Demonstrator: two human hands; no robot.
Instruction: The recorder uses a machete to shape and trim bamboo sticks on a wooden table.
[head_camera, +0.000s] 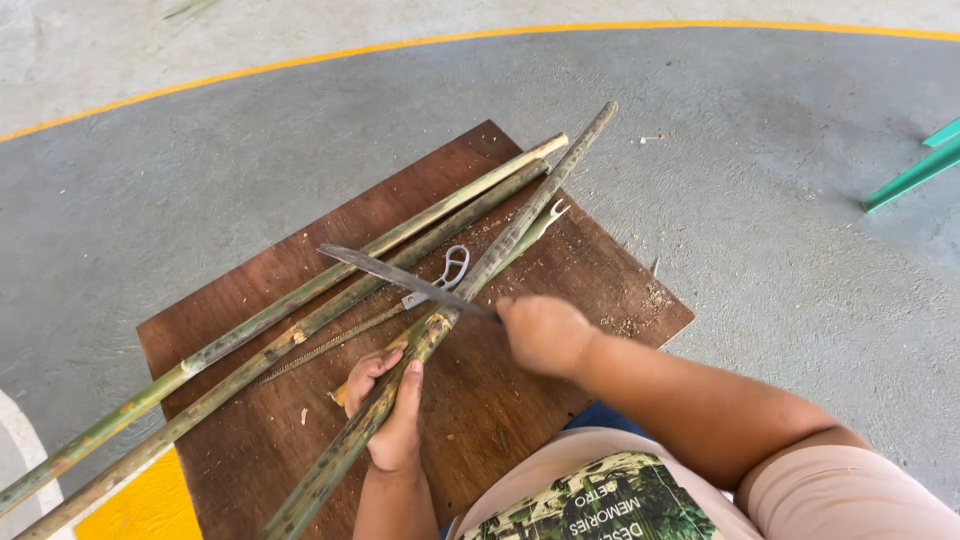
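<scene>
Bamboo pole (470, 285) lying diagonally across the brown wooden board (500, 400); left hand (388, 412) wrapped around its lower part; right hand (543, 333) fisted on a long blade (400, 277) laid across the pole; two more bamboo poles (300, 315) and a hand saw (400, 305) alongside, on grey floor (750, 200).

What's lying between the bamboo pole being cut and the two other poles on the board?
A small saw and a pale metal clip-like piece on the wooden board, seen in the head view.
</scene>
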